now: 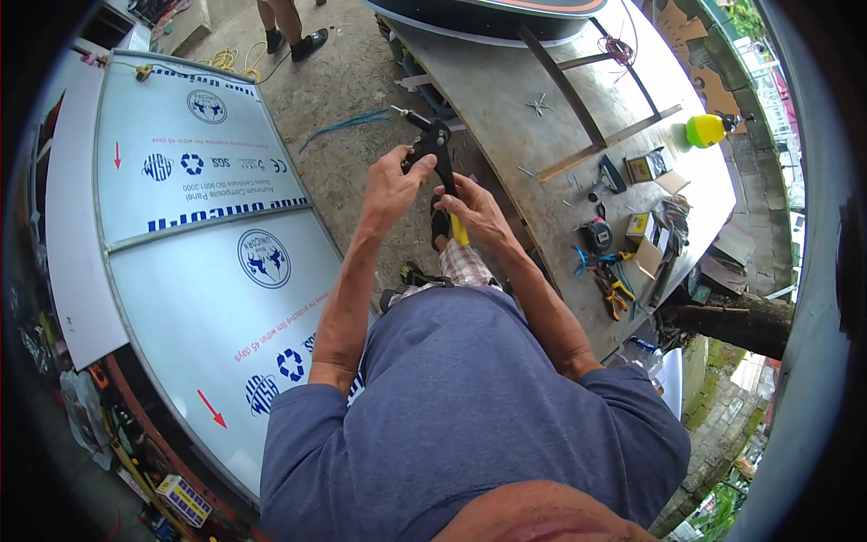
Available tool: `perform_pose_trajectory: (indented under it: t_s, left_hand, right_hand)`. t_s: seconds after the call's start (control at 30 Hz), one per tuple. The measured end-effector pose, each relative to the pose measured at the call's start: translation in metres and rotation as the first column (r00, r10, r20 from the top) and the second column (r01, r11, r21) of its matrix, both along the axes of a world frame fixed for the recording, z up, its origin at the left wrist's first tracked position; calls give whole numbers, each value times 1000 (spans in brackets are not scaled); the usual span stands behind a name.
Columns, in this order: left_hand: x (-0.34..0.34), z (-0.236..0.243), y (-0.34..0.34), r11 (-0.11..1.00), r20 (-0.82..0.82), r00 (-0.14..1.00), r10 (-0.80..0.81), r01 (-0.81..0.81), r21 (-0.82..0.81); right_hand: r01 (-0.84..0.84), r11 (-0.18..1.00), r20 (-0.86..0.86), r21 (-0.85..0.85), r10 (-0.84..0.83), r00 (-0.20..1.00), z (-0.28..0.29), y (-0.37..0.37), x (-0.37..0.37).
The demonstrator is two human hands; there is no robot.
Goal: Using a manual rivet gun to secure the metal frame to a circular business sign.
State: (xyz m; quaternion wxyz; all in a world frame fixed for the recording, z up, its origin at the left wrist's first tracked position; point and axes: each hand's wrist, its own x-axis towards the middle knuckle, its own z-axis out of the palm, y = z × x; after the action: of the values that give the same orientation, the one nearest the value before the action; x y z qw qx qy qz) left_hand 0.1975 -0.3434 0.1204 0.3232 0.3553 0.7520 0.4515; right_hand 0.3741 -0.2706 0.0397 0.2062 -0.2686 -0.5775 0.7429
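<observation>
In front of my waist I hold a black hand riveter (438, 142) with its slim nose pointing up and to the left. My left hand (388, 191) is closed around its head end, the thumb lying on the black body. Lower down, my right hand (480, 215) grips the handle side, and a yellow grip end shows beneath it. A thin light-coloured tip stands out of the nose; I cannot tell whether it is a rivet. Parts of the handles are hidden by my fingers.
Left of me lie film-covered panels (194, 262) with a metal frame. On the right-hand table (506, 99) are a metal frame (569, 86), loose rivets (539, 106), small boxes (646, 165), a tape measure (596, 233), pliers (618, 296) and a yellow spray bottle (707, 132). Another person's legs (287, 32) stand at the back.
</observation>
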Motion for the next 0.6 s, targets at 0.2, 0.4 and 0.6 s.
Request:
perform_pose_trajectory:
  t_s: [0.2,0.4,0.6]
  left_hand:
    - [-19,-9,83,991,87,989,-118,123,-48]
    - [-48,-38,146,961,136,959,-248,261,-91]
    - [-91,-47,163,974,356,924,-141,194,-115]
  right_hand:
    - [345,938,114,40,-348,931,-21,53,-29]
    - [458,865,237,204,-497,835,-53,138,-28]
    - [382,786,409,486,-591,695,-82,214,-25]
